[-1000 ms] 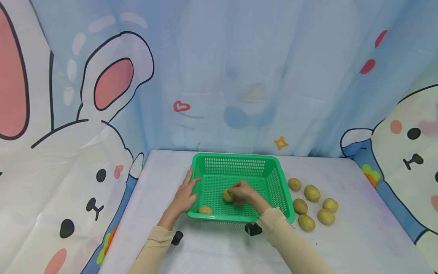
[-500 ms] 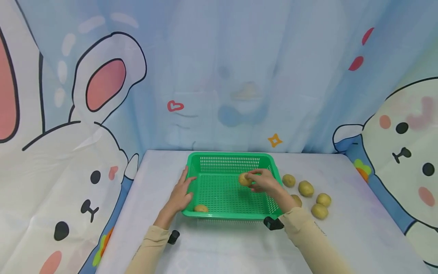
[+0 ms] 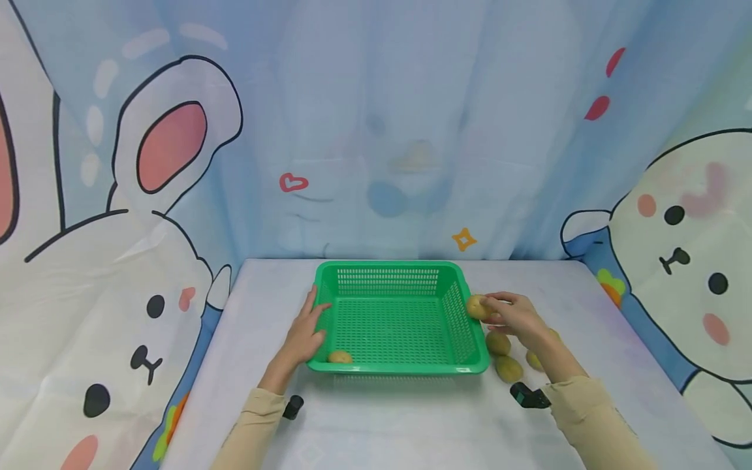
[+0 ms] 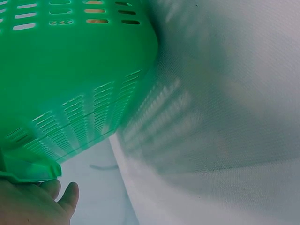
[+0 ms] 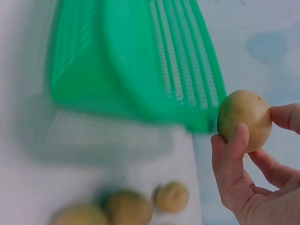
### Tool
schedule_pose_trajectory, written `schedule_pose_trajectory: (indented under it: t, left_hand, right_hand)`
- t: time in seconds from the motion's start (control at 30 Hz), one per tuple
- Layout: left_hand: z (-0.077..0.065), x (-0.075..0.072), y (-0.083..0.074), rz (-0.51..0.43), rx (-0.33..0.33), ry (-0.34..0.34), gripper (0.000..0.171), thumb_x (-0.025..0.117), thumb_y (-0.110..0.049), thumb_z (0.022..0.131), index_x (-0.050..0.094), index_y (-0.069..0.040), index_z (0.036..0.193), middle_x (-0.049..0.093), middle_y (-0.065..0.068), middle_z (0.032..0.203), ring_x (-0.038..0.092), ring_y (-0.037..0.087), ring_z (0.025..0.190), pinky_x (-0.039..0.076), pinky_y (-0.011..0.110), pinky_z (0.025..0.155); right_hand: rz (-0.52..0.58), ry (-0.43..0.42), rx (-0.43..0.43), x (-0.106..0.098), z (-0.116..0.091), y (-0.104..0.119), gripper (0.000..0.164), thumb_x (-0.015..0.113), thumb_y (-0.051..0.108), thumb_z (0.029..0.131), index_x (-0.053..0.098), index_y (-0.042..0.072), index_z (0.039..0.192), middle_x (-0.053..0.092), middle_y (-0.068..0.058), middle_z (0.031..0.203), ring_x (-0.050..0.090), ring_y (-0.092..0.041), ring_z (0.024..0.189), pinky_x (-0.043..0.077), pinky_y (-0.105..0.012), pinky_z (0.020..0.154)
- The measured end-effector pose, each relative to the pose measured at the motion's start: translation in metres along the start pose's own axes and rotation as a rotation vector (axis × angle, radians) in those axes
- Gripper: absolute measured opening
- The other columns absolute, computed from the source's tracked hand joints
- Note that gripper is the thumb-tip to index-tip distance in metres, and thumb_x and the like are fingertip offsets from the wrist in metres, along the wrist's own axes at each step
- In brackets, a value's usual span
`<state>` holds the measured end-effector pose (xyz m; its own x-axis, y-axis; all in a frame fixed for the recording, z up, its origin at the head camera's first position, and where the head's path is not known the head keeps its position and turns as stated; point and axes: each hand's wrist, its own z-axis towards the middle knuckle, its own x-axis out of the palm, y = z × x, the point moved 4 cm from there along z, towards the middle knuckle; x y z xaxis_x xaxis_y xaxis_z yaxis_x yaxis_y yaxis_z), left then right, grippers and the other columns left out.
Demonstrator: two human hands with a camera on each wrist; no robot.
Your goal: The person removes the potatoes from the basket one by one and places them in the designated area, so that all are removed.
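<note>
A round yellow potato (image 3: 476,307) is pinched between the thumb and fingers of my right hand (image 3: 517,318), above the right rim of a green perforated plastic basket (image 3: 390,326). In the right wrist view, the potato (image 5: 244,119) shows at the fingertips, beside the basket's rim (image 5: 136,101). My left hand (image 3: 302,337) rests on the basket's left rim with its fingers spread. Beneath that rim, fingertips (image 4: 69,199) appear in the left wrist view. Another potato (image 3: 339,357) lies inside the basket at the front left corner.
Several potatoes, among them one near the basket (image 3: 498,343) and one farther forward (image 3: 508,369), lie on the white-covered table (image 3: 376,418) right of the basket, partly hidden by my right arm. A blue printed curtain (image 3: 364,130) hangs behind.
My right hand has lifted the potato from the basket's floor and carried it rightward to the right rim. The left hand stays on the left rim; the view has shifted slightly.
</note>
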<state>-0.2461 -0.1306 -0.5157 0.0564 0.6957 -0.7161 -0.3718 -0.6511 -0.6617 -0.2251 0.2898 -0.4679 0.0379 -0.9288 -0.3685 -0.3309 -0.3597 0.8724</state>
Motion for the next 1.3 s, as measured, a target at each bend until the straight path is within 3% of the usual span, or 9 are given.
schedule_pose_trajectory:
  t: [0.33, 0.53, 0.7, 1.1, 1.3]
  left_hand:
    - [0.0, 0.0, 0.005, 0.0, 0.001, -0.004, 0.064, 0.047, 0.001, 0.076, 0.049, 0.003, 0.14, 0.008, 0.019, 0.164, 0.013, 0.037, 0.149, 0.025, 0.063, 0.111]
    - [0.0, -0.003, 0.003, 0.005, 0.004, -0.008, 0.065, 0.047, 0.001, 0.075, 0.049, 0.004, 0.139, 0.008, 0.02, 0.163, 0.013, 0.038, 0.149, 0.025, 0.064, 0.11]
    - [0.003, -0.003, 0.001, 0.008, 0.024, -0.015, 0.065, 0.045, 0.002, 0.074, 0.049, 0.005, 0.139, 0.009, 0.022, 0.163, 0.014, 0.039, 0.148, 0.026, 0.064, 0.109]
    - [0.003, -0.002, 0.0, 0.016, 0.033, -0.016, 0.064, 0.046, 0.001, 0.075, 0.049, 0.005, 0.138, 0.008, 0.021, 0.163, 0.015, 0.038, 0.148, 0.027, 0.062, 0.11]
    - [0.001, 0.0, 0.001, 0.014, 0.016, -0.016, 0.064, 0.047, 0.001, 0.075, 0.05, 0.006, 0.138, 0.009, 0.021, 0.163, 0.015, 0.038, 0.148, 0.026, 0.063, 0.11]
  right_hand:
    - [0.006, -0.023, 0.118, -0.045, -0.019, -0.061, 0.068, 0.051, 0.04, 0.1, 0.035, -0.011, 0.142, 0.061, -0.013, 0.11, 0.066, -0.014, 0.084, 0.056, -0.029, 0.075]
    - [0.052, -0.016, 0.13, -0.06, -0.03, -0.098, 0.066, 0.053, 0.04, 0.099, 0.038, -0.013, 0.136, 0.062, -0.003, 0.098, 0.065, -0.013, 0.081, 0.057, -0.029, 0.073]
    - [0.089, -0.048, 0.185, -0.07, -0.037, -0.12, 0.071, 0.053, 0.038, 0.099, 0.032, -0.015, 0.141, 0.062, -0.003, 0.096, 0.066, -0.013, 0.078, 0.057, -0.029, 0.07]
    - [0.107, -0.064, 0.287, -0.075, -0.045, -0.149, 0.071, 0.057, 0.037, 0.097, 0.033, -0.015, 0.139, 0.062, -0.01, 0.097, 0.067, -0.014, 0.076, 0.057, -0.03, 0.07]
    - [0.049, -0.059, 0.295, -0.07, -0.049, -0.161, 0.073, 0.06, 0.038, 0.095, 0.035, -0.017, 0.137, 0.061, -0.012, 0.096, 0.066, -0.016, 0.075, 0.056, -0.031, 0.069]
